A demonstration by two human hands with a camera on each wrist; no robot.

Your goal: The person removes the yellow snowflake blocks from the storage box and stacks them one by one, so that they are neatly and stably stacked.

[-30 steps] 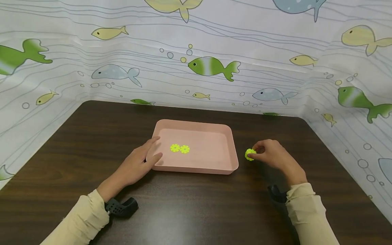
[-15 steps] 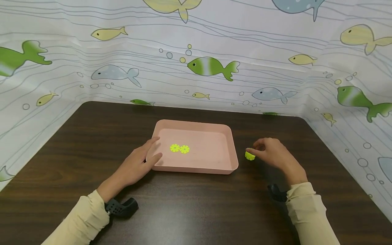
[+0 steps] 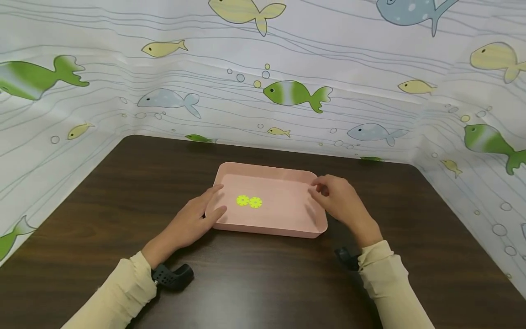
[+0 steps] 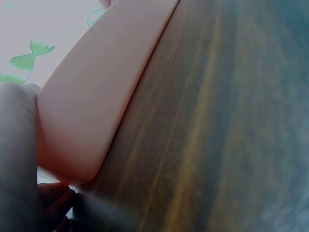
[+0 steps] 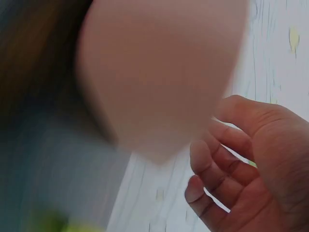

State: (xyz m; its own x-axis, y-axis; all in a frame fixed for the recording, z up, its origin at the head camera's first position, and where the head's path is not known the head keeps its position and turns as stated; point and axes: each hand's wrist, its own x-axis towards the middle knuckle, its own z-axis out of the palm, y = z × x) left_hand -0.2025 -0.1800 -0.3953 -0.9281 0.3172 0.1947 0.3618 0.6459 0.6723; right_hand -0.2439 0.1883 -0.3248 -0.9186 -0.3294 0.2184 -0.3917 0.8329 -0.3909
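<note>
My left hand (image 3: 190,222) rests at the left end of a shallow pink tray (image 3: 287,224), with thumb and index finger lying apart over its rim. Two yellow-green notched plastic discs, a left disc (image 3: 243,200) and a right disc (image 3: 255,202), lie side by side on the tray floor. Over the tray's right rim hovers my right hand (image 3: 341,201), its fingers loosely bent and nothing visible between them. In the right wrist view those fingers (image 5: 227,164) are apart from the tray corner. A blurred yellow-green shape (image 5: 77,227) shows low at the left there.
The tray stands on a dark wooden table (image 3: 255,283). A white sheet (image 3: 230,114) printed with fish rises behind the table and along both sides. Each wrist wears a black strap, the left strap (image 3: 172,276) and the right strap (image 3: 347,258).
My right hand has let go of the yellow-green disc right of the tray and moved left over the right rim. The disc no longer shows in the head view. The head view shifted slightly.
</note>
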